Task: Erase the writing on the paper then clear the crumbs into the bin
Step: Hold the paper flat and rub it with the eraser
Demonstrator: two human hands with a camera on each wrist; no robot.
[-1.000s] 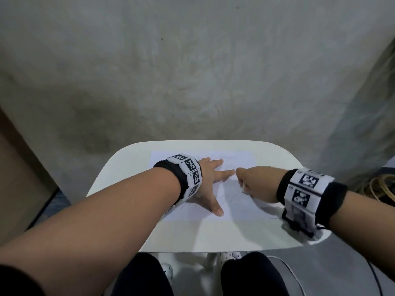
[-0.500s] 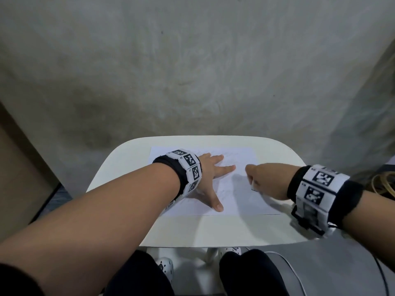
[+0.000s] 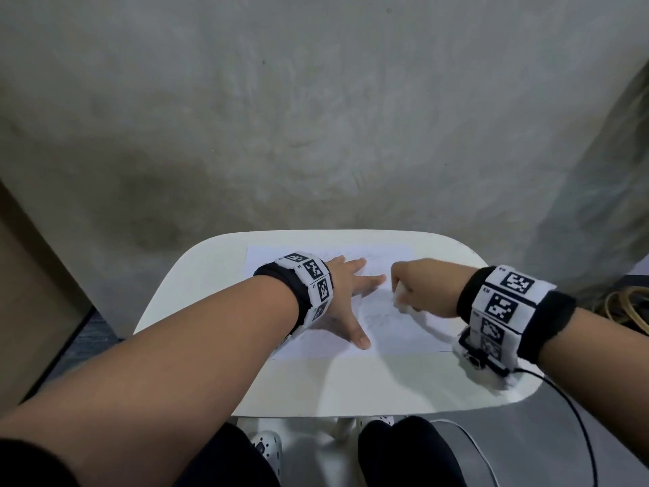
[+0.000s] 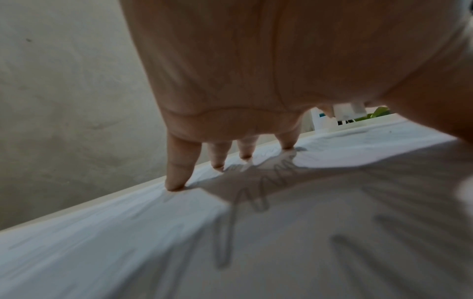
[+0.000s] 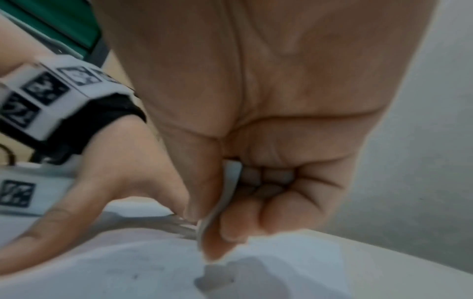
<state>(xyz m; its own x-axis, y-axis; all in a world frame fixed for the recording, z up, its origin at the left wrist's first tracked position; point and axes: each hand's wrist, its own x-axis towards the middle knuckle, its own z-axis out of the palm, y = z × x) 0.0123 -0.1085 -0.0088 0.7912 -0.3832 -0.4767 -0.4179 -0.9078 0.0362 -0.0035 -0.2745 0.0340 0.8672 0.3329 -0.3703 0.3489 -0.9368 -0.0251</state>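
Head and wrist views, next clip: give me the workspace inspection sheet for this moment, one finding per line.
Surface: small white table with rounded corners; bare front strip.
Job's things: paper lies flat on the table, pencil scribbles not yet all erased; white eraser; no bin in view.
Clutter: nothing seen; crumbs too small to tell.
Hands: left hand spread flat, fingertips pressing the paper; right hand pinches the eraser against the paper.
Cables: black cable runs from the right wrist camera; coiled cords at the right edge.
Surroundings: stained grey wall; the person's knees and shoes below the table.
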